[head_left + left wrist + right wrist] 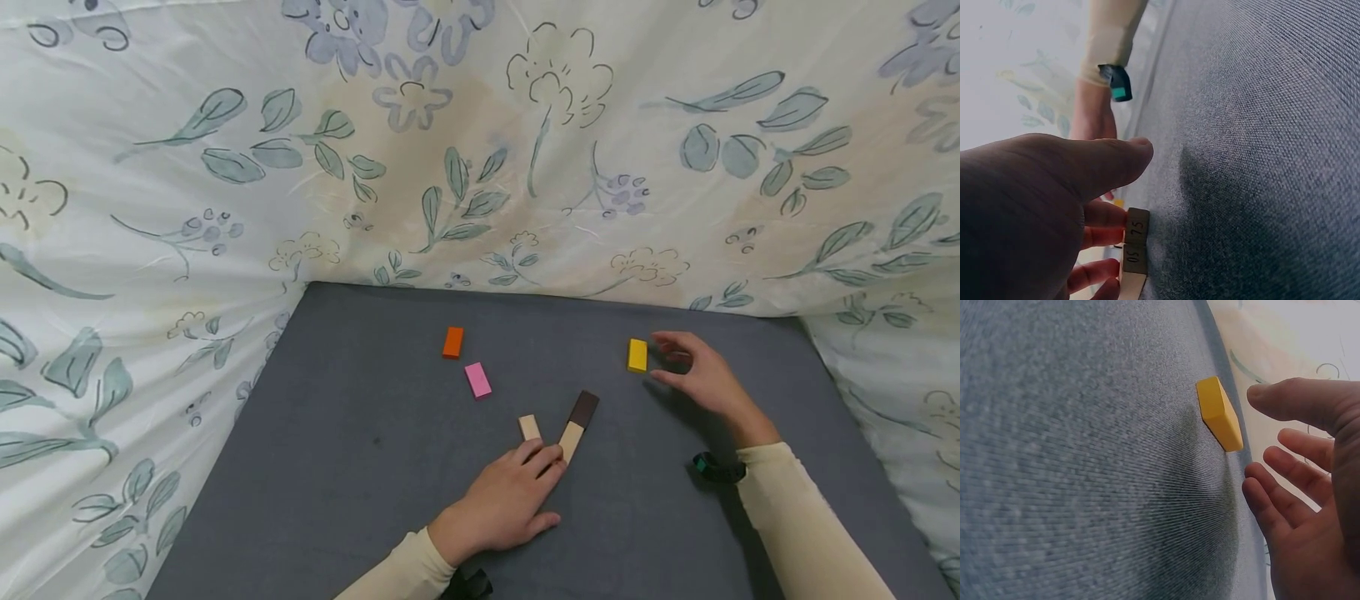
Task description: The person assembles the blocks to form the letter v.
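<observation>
Resting across the near parts of a left pale block (528,427) and a right pale block (572,438), the left hand (506,497) is lying with its fingers loosely extended and touching the wood, while its thumb is pointing away from them. In the left wrist view, 2 block faces beside those fingers are showing the figures 75 and 50. At the far end of the right pale block, a dark brown block (584,409) is meeting it in line. Farther right, the right hand (701,377) is hovering just beside the yellow block (637,355), spreading its slightly bent fingers and thumb; a gap is showing between hand and block. The yellow block is lying on the grey counter (360,500). Left of it, a pink block (477,380) is lying near an orange block (453,342), the 2 sitting apart. Flowered fabric (442,200) is hanging behind the counter and along its sides. A dark band (717,468) is circling the right wrist, and a cream sleeve (804,521) is covering that forearm.
</observation>
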